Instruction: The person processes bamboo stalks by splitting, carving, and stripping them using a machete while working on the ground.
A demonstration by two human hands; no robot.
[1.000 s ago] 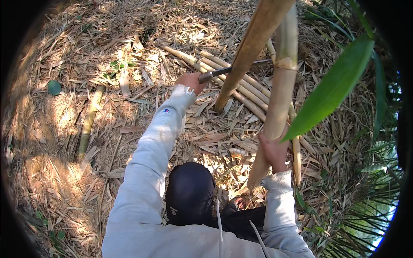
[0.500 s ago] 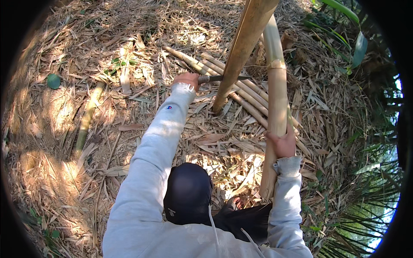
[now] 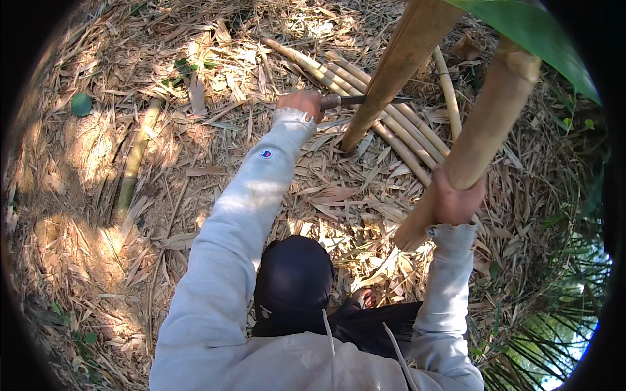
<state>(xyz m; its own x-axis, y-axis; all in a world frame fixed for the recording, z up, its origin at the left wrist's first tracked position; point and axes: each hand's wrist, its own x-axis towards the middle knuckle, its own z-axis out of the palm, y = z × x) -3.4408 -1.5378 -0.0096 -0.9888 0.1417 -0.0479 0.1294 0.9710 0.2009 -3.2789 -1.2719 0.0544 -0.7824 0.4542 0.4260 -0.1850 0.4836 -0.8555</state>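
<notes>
My left hand [image 3: 301, 103] is closed round the handle of a long knife [image 3: 331, 101]. Its blade runs sideways at the lower part of a standing, slanted bamboo pole [image 3: 401, 62], and the tip shows past the pole's right side. Part of the blade is hidden at the pole, so I cannot tell how deep it sits in it. My right hand [image 3: 460, 199] is wrapped round a thick bamboo length [image 3: 492, 114] near its lower end; it tilts up to the right, its upper end covered by a leaf.
Several thin bamboo poles [image 3: 407, 133] lie side by side on the ground behind the standing pole. A short bamboo piece [image 3: 135, 156] lies at left. Dry leaves cover the ground. A large green leaf [image 3: 531, 32] hangs at upper right. My dark-clad knee [image 3: 293, 280] is below.
The thick bamboo length in my right hand has swung from nearly upright to a rightward tilt, its top coming closer. In the picture, the left hand, knife and standing pole sit slightly farther right and up.
</notes>
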